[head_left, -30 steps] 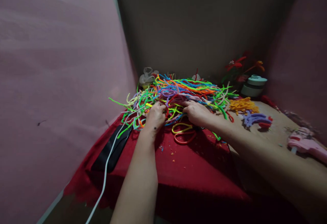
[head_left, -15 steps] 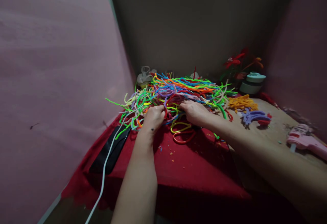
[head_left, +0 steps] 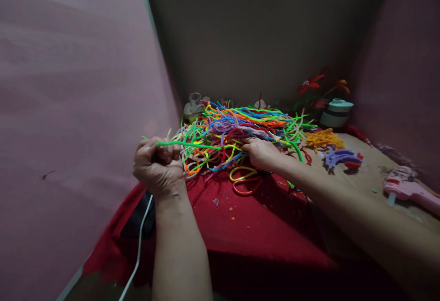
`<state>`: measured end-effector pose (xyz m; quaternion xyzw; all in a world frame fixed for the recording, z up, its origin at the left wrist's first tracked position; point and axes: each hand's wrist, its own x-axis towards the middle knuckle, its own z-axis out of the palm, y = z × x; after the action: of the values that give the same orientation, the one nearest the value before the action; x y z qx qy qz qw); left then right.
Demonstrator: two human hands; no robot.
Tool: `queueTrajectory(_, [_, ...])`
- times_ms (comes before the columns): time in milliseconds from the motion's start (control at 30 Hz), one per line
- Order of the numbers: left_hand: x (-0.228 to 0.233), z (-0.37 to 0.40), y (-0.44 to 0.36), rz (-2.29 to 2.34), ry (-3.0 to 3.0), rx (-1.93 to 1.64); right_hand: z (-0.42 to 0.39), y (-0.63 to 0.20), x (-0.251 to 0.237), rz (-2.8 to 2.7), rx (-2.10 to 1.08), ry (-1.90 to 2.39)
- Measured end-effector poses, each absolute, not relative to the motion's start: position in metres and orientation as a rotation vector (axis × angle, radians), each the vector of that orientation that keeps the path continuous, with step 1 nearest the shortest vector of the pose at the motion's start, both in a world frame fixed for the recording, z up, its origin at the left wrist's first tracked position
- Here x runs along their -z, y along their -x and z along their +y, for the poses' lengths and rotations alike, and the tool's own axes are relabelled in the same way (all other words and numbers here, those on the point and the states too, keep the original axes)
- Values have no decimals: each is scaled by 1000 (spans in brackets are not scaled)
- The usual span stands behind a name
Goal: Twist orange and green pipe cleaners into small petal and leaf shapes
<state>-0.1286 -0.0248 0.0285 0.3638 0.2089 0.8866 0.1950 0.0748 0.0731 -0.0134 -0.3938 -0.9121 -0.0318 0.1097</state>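
Note:
A large tangled pile of coloured pipe cleaners (head_left: 247,120) lies on the red cloth. My left hand (head_left: 158,163) is raised at the pile's left side, its fingers curled round a green pipe cleaner (head_left: 197,145) that stretches level to the right into the tangle. At the pile's front right, my right hand (head_left: 261,152) is closed, with its fingertips partly hidden among the strands; what they pinch cannot be made out. A yellow loop and a red loop (head_left: 247,187), resembling scissors handles, rest just in front of it.
On the red cloth (head_left: 261,227) are small scraps. A dark flat object (head_left: 135,221) and white cable (head_left: 139,246) lie left. Orange pieces (head_left: 325,139), purple pieces (head_left: 338,156), a pink glue gun (head_left: 405,186) and a lidded container (head_left: 337,113) are right. Walls stand on both sides.
My left hand has moved left from the front of the pile, drawing a green pipe cleaner out straight. My right hand has stayed nearly in place at the pile.

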Motion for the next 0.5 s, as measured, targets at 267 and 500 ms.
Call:
queueTrajectory(267, [-39, -50, 111, 455, -1285, -2514, 3, -54, -23, -2375, 160, 882])
queueTrajectory(500, [-39, -48, 100, 282, -1414, -2234, 10, -40, -16, -2235, 28, 692])
